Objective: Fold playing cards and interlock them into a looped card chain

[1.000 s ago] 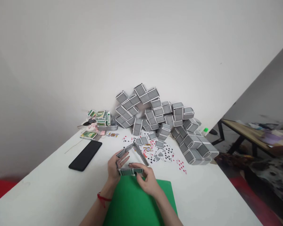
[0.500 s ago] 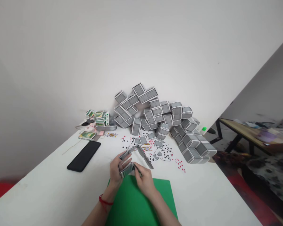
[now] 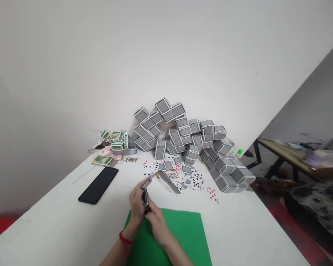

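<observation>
A strip of folded playing cards (image 3: 169, 181) with grey patterned backs bends away from my hands over the white table. My left hand (image 3: 137, 203), a red cord on its wrist, is closed around the near end of this strip. My right hand (image 3: 157, 222) presses against the left one with its fingers closed. Between them shows a narrow dark piece (image 3: 147, 210), whose kind I cannot make out. Under both forearms lies a green sheet (image 3: 181, 229). Loose playing cards (image 3: 197, 179) are scattered just beyond the strip.
Folded-card blocks (image 3: 180, 135) are stacked along the wall, with more blocks (image 3: 229, 170) at the right. A black phone (image 3: 98, 184) lies at the left. Green-and-white card boxes (image 3: 118, 138) sit behind it. A wooden table (image 3: 288, 153) stands off to the right.
My right hand has moved left and slightly down, against my left hand. The near part of the card strip, earlier spread as an open frame, is now pressed narrow between the hands.
</observation>
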Action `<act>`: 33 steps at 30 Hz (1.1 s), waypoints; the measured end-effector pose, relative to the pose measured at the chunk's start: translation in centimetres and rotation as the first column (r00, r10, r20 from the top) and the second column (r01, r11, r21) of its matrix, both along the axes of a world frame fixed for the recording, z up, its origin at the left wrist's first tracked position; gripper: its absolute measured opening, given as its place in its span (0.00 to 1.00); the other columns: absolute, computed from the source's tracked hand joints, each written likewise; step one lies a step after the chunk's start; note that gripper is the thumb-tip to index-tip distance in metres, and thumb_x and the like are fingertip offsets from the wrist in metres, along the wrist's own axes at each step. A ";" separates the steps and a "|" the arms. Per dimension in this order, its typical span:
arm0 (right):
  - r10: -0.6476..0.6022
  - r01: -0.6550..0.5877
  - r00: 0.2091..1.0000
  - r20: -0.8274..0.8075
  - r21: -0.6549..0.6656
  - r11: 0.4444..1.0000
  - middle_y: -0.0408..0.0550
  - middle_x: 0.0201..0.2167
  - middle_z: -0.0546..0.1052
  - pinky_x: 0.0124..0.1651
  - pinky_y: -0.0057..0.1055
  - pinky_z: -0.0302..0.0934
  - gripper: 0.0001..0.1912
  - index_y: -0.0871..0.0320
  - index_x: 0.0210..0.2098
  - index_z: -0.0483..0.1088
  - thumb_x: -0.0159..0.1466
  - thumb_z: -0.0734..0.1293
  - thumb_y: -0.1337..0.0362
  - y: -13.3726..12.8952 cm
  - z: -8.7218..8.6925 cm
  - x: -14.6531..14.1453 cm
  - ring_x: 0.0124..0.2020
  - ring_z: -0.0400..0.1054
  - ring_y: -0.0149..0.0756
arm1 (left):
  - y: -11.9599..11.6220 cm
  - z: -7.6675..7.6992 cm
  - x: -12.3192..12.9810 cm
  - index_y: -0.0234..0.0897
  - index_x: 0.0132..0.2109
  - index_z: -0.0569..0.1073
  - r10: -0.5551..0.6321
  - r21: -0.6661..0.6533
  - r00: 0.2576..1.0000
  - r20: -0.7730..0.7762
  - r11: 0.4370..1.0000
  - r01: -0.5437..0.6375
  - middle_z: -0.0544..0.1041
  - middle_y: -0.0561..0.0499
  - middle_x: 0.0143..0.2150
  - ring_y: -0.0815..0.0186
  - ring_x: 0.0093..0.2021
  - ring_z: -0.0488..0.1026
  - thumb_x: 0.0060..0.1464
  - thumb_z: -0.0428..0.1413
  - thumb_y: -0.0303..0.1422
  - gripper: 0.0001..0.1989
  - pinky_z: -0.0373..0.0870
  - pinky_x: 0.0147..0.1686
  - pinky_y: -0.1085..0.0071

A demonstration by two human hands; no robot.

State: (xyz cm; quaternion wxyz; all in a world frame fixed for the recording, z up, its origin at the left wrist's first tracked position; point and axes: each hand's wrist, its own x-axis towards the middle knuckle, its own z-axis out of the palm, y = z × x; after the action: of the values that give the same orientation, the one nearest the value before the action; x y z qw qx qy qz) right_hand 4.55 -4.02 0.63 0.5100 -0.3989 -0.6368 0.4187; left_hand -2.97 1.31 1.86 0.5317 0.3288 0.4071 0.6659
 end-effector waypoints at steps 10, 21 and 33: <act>-0.164 0.140 0.968 -0.192 -0.131 0.981 0.50 0.39 0.76 0.45 0.38 0.62 0.08 0.57 0.22 0.72 0.50 0.69 0.59 1.7 1.2 3.2 0.41 0.69 0.42 | 0.2 -0.3 -0.1 0.32 0.39 0.76 -0.308 0.033 0.951 -0.036 0.950 0.309 0.77 0.42 0.41 0.53 0.45 0.71 0.41 0.51 0.34 0.18 0.67 0.44 0.63; -0.135 0.037 0.919 -0.371 -0.259 0.965 0.42 0.21 0.74 0.30 0.28 0.61 0.09 0.57 0.18 0.67 0.44 0.72 0.64 2.2 -0.1 4.4 0.25 0.68 0.34 | -0.1 -0.1 0.8 0.29 0.38 0.75 -0.509 -0.092 0.791 0.341 0.819 0.567 0.78 0.40 0.37 0.54 0.40 0.74 0.39 0.49 0.30 0.18 0.67 0.44 0.61; -0.025 0.006 0.995 -0.092 -0.205 0.979 0.49 0.40 0.76 0.36 0.33 0.65 0.21 0.54 0.41 0.71 0.47 0.71 0.59 3.8 0.0 5.9 0.40 0.70 0.41 | 1.4 0.2 -2.0 0.30 0.53 0.64 -0.035 -0.123 0.885 0.464 0.987 0.104 0.77 0.41 0.40 0.54 0.43 0.73 0.42 0.47 0.27 0.27 0.73 0.33 0.64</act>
State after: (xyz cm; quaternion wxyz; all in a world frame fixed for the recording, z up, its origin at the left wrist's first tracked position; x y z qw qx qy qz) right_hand 10.49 -0.26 0.60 0.4988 -0.4340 -0.5625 0.4965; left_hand -5.01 2.72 2.08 0.6589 0.1365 0.3046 0.6741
